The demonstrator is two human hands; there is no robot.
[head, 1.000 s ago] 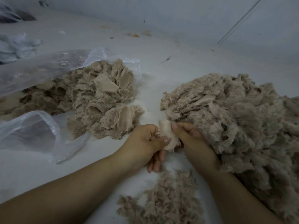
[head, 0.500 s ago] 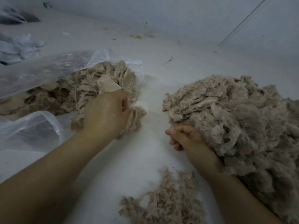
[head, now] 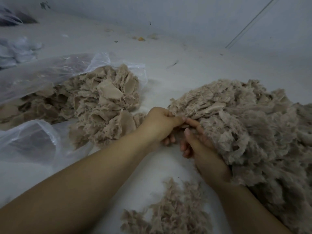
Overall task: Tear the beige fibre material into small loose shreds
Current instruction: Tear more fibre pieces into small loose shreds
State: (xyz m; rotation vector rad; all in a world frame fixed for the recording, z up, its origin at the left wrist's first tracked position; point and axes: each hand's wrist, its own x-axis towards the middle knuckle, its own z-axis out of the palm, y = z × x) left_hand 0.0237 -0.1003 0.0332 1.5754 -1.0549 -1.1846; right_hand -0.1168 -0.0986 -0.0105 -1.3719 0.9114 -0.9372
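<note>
Both hands meet right at the near edge of the big shredded pile point(head: 244, 125). Left hand point(head: 160, 124) and right hand point(head: 197, 146) are curled, pinching a fibre bit point(head: 184, 126) between them, mostly hidden.

1. Coarse beige fibre chunks point(head: 101, 105) are spilling from a clear bag at my left;
2. a big fluffy shredded heap point(head: 253, 132) is lying at my right;
3. a small shred pile point(head: 170, 211) is sitting nearest me.

Single head-worn view, looking forward and down (wide-angle), close over floor point(head: 168, 78)
</note>
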